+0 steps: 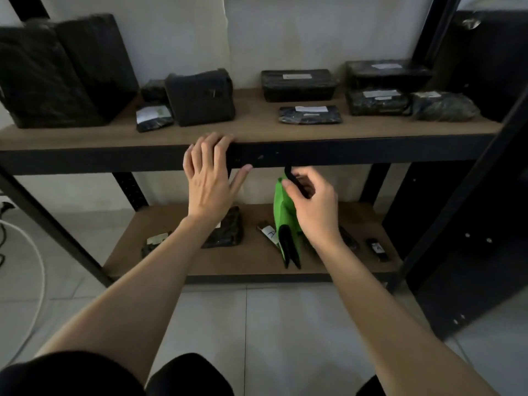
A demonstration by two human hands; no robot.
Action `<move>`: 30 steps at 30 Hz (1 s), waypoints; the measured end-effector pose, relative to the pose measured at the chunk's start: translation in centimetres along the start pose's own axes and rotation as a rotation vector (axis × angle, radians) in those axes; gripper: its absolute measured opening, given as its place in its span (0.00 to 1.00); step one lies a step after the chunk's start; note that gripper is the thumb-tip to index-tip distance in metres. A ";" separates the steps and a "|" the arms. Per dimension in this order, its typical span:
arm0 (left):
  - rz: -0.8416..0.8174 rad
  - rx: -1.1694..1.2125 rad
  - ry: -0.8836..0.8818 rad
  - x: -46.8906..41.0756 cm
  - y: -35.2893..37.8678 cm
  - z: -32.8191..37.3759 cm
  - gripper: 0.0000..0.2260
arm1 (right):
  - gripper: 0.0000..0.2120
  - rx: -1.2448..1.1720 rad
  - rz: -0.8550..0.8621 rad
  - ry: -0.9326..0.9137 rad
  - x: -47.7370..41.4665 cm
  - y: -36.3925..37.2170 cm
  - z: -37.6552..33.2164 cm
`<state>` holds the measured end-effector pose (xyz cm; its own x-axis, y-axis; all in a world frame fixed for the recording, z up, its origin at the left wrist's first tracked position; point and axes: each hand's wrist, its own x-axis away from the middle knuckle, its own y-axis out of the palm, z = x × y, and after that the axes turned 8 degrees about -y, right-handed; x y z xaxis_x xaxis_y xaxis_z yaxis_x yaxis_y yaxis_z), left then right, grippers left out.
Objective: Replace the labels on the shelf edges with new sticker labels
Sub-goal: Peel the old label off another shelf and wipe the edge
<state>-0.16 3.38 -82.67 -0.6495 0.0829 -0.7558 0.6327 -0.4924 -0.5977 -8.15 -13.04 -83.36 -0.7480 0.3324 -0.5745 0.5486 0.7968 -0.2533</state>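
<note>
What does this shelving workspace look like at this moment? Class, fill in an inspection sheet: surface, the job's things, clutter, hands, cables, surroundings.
Surface: wooden upper shelf with a black front edge; no label can be made out on it.
Job's things: black strip hanging at the front edge; green sheet below it, carrying black strips.
Clutter: black wrapped parcels on the upper shelf; small packets on the lower shelf.
Hands: left hand flat on the front edge, fingers straight; right hand pinches the black strip and seems to hold the green sheet too.
Cables: white cable on the floor, left.
Surroundings: pale wall, tiled floor, black panel at right.
</note>
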 end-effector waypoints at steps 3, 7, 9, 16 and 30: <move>0.036 -0.048 0.081 -0.8 0.4 -1.2 0.25 | 0.09 0.103 0.187 -0.147 -0.2 1.0 -0.5; 0.096 -0.118 0.150 -2.2 1.3 -2.1 0.27 | 0.10 0.190 0.329 -0.270 -1.5 3.1 -1.0; 0.103 -0.120 0.159 -2.3 1.6 -2.3 0.28 | 0.10 0.224 0.352 -0.279 -1.5 3.9 -0.9; 0.200 -0.118 0.155 -2.1 2.4 -2.1 0.26 | 0.08 0.327 0.310 -0.357 -1.5 4.5 -0.6; 0.208 -0.121 0.209 -2.2 2.5 -2.5 0.28 | 0.07 0.310 0.403 -0.315 -1.7 5.1 -1.3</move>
<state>3.90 4.15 -83.16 -0.4085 0.1740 -0.8960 0.7963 -0.4120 -0.4430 -4.61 -8.89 -82.67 -0.3375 0.3747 -0.8635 0.8849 0.4391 -0.1553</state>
